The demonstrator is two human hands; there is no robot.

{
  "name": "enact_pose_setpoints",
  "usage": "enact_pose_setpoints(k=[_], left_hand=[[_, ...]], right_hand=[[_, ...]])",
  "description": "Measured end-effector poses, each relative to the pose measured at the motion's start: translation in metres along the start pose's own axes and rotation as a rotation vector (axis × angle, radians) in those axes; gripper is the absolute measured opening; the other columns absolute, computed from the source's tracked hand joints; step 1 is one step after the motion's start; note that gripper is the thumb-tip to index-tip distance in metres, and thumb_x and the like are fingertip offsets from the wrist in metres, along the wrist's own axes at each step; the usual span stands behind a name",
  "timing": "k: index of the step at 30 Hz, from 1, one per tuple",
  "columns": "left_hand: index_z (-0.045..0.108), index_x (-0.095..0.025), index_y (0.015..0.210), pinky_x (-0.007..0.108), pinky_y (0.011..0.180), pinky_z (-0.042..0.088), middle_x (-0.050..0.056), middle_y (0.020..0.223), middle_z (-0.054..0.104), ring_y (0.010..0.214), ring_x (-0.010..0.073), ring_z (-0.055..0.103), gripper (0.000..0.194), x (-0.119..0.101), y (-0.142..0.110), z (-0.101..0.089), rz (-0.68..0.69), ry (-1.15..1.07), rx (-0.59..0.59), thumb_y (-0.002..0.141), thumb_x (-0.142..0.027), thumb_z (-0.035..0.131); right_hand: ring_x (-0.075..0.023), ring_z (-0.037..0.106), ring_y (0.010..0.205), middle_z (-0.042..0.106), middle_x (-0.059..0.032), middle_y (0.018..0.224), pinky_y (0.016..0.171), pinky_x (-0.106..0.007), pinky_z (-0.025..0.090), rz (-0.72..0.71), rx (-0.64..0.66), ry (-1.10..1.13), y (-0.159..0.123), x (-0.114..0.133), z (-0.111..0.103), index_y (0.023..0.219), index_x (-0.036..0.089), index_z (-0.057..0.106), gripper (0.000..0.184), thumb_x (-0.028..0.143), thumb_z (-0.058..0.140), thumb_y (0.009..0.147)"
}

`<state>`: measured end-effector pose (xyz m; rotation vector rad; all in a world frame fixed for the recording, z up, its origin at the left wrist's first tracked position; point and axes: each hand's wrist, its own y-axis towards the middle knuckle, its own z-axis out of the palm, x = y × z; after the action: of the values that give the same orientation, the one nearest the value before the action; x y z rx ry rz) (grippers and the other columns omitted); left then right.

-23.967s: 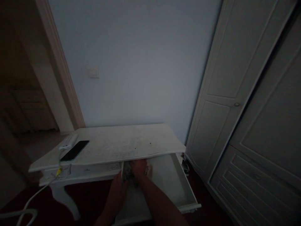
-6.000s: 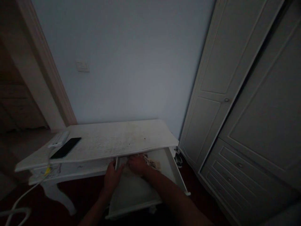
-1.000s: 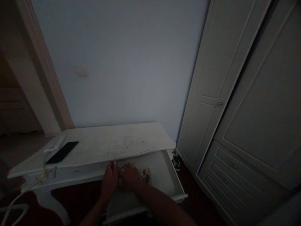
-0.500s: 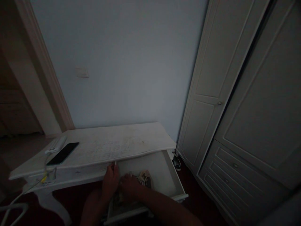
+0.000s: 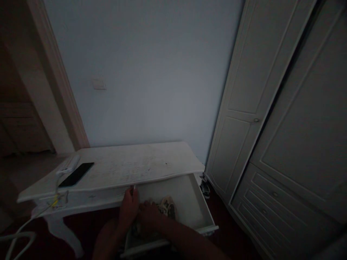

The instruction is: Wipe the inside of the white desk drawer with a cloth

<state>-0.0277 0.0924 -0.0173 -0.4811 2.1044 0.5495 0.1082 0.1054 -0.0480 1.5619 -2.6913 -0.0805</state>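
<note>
A pulled-out white drawer holds a pair of dark shoes with light laces and toes; the right-hand shoe shows best. My left hand is closed around the drawer's left side wall, close to the table front. Inside the drawer, my right hand has its fingers curled down over the other shoe, which it mostly covers. The dim light and my right forearm hide the drawer's near part.
On the white table lie a phone and a white power strip with a cable hanging at the left. A grey wardrobe stands at the right, with more shoes on the floor beside it.
The view has shifted slightly, so everything sits a little further right. Both hands stay at the drawer in nearly the same pose.
</note>
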Motion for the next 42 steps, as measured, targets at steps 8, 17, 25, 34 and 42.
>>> enact_pose_setpoints(k=[8, 17, 25, 34, 42], left_hand=[[0.058, -0.022, 0.113, 0.047, 0.102, 0.057, 0.018, 0.121, 0.075, 0.119, 0.0336, 0.072, 0.041, 0.001, -0.002, -0.002, 0.027, 0.016, 0.003, 0.1, -0.054, 0.036], [0.055, -0.021, 0.112, 0.048, 0.097, 0.057, 0.018, 0.115, 0.074, 0.11, 0.0345, 0.073, 0.041, -0.003, -0.005, -0.007, 0.049, 0.053, 0.024, 0.099, -0.054, 0.034], [0.057, -0.021, 0.119, 0.045, 0.1, 0.056, 0.017, 0.124, 0.074, 0.117, 0.0322, 0.072, 0.033, -0.007, -0.007, -0.008, 0.006, 0.038, 0.034, 0.1, -0.045, 0.043], [0.059, -0.02, 0.119, 0.042, 0.099, 0.056, 0.016, 0.122, 0.076, 0.115, 0.031, 0.074, 0.026, -0.01, -0.008, -0.007, -0.04, 0.037, 0.018, 0.1, -0.036, 0.049], [0.059, -0.019, 0.123, 0.041, 0.1, 0.055, 0.017, 0.125, 0.075, 0.118, 0.0303, 0.073, 0.03, -0.008, -0.007, -0.005, -0.044, 0.057, 0.017, 0.102, -0.037, 0.047]], right_hand=[[-0.0363, 0.073, 0.1, 0.077, -0.0109, 0.112, 0.08, -0.055, 0.063, -0.104, 0.02, 0.078, -0.01, 0.01, 0.004, 0.116, 0.025, 0.072, 0.04, 0.047, 0.076, 0.084], [-0.0319, 0.073, 0.098, 0.074, -0.0067, 0.104, 0.076, -0.042, 0.061, -0.115, 0.106, 0.182, -0.035, -0.018, -0.008, 0.115, 0.034, 0.078, 0.031, 0.041, 0.079, 0.085], [-0.0328, 0.065, 0.119, 0.067, -0.0081, 0.128, 0.1, -0.044, 0.052, 0.157, 0.154, 0.267, -0.118, -0.071, -0.033, 0.121, 0.034, 0.078, 0.055, 0.042, 0.092, 0.069], [-0.0342, 0.058, 0.128, 0.063, -0.0166, 0.139, 0.101, -0.041, 0.046, 0.725, -0.082, 0.183, -0.137, -0.125, -0.06, 0.134, 0.023, 0.068, 0.051, 0.038, 0.075, 0.086], [-0.0353, 0.055, 0.129, 0.063, -0.0163, 0.137, 0.1, -0.044, 0.045, 0.893, -0.228, 0.128, -0.09, -0.113, -0.056, 0.134, 0.023, 0.067, 0.048, 0.05, 0.067, 0.094]])
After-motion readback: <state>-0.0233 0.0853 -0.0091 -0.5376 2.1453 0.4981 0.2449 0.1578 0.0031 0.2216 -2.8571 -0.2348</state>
